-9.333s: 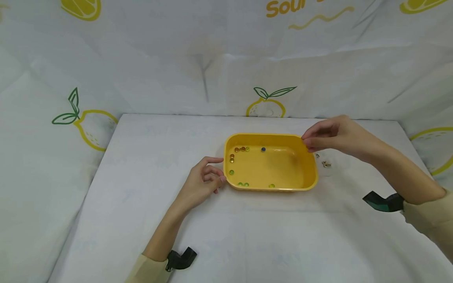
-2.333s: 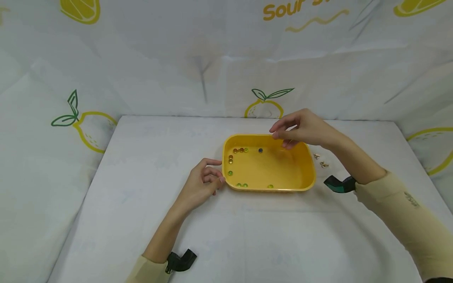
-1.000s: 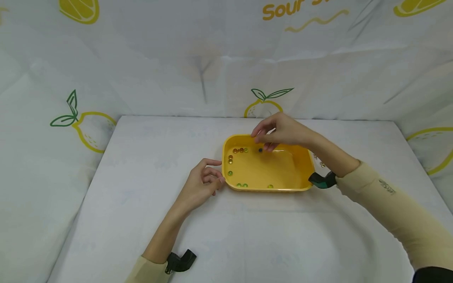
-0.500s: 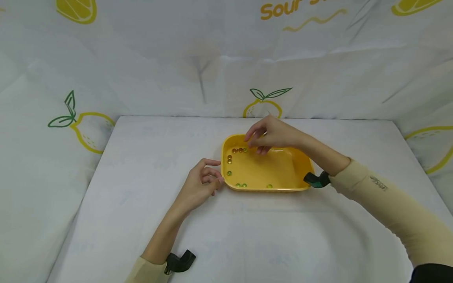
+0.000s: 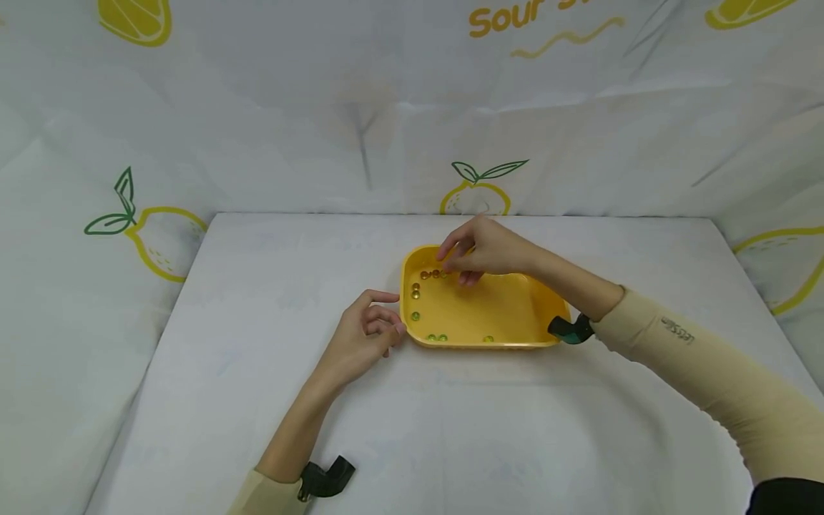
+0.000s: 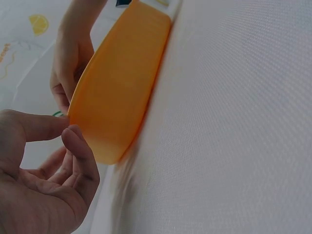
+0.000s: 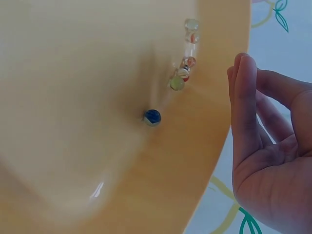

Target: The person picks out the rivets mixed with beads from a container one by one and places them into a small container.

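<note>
A yellow plastic tray [image 5: 515,307] holds several glass marbles, amber ones [image 5: 425,275] at its far left corner and green ones [image 5: 415,316] along the left and near sides. My left hand [image 5: 365,329] touches the tray's left end, forefinger and thumb tips at the wall. Over the far rim, my right hand [image 5: 486,250] bends down with thumb and fingertips together; I cannot tell whether something small is between them. In the right wrist view, a blue marble [image 7: 152,117] lies in the tray near that hand, apart from it. The hand hides it in the head view.
The tray stands on a white-covered table [image 5: 270,272]. Behind rises a white cloth [image 5: 290,121] with printed lemons. A black wrist mount [image 5: 571,329] on the right arm overlaps the tray's right end.
My right hand has moved left from the tray's right end along the far rim, and sits a little lower. The left hand stays at the left end; the visible marbles keep their places.
</note>
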`<state>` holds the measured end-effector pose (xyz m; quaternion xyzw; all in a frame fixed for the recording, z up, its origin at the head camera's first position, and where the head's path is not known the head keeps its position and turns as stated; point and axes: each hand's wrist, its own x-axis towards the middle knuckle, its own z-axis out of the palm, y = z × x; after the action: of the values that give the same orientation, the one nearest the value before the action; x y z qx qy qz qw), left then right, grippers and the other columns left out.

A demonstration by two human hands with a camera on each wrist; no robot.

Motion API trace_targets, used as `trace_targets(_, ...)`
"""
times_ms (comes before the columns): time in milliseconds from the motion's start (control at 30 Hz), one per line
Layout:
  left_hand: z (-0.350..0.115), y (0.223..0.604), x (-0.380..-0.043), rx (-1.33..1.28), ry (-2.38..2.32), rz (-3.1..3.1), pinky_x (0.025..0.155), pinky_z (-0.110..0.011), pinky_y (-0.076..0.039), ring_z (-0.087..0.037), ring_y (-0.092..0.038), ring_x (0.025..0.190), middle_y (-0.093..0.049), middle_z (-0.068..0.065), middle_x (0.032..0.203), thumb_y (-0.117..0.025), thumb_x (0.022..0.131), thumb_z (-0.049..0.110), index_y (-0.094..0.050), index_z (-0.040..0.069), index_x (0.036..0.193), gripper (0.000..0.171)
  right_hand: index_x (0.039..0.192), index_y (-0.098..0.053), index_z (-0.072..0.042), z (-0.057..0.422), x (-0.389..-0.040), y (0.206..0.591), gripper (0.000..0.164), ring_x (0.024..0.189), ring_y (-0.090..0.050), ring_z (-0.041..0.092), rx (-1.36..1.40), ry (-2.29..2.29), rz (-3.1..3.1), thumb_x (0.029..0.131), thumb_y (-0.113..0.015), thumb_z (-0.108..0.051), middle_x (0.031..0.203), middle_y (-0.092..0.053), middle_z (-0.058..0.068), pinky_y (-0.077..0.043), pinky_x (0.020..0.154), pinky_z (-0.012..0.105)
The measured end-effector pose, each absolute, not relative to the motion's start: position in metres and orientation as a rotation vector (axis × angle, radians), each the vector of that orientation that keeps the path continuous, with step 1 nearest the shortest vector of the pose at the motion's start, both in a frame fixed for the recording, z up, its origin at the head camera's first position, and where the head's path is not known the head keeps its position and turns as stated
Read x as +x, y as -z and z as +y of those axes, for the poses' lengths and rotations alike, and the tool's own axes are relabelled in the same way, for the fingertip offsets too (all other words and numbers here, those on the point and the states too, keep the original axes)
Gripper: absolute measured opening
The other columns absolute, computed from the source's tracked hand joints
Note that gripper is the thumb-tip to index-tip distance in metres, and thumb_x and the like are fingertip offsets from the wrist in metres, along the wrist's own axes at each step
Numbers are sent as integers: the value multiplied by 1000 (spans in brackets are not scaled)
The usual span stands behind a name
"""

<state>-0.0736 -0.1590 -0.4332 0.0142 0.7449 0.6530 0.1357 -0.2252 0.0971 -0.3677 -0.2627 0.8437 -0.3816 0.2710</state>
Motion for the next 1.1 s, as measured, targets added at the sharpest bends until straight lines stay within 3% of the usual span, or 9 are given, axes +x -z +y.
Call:
trace_targets(333, -159, 433, -74, 51, -1888, 2157, 66, -24, -57, -27, -66, 81, -73, -16, 109, -66, 97, 1, -56, 11, 143, 49, 122, -77, 2, 90, -222, 369, 24, 73, -81, 31, -719, 961, 2269, 100, -76, -6, 100, -82, 24, -70, 70, 42)
trace_targets(667, -159, 433, -74, 47, -1890, 2154, 65, -24, -56, -27, -65, 80, -73, -15, 109, -68, 97, 1, -57, 11, 143, 48, 120, -77, 4, 82, -222, 376, 22, 70, -80, 23, -732, 957, 2263, 100, -74, -2, 99, -82, 24, -70, 68, 41)
trace_targets(1100, -160, 433, -74, 39, -1883, 2158, 64, -24, -56, -27, -66, 80, -73, -15, 108, -67, 97, 0, -57, 12, 143, 49, 125, -76, 4, 73, -222, 380, 27, 74, -81, 24, -695, 884, 2250, 99, -73, -2, 103, -83, 21, -70, 72, 39)
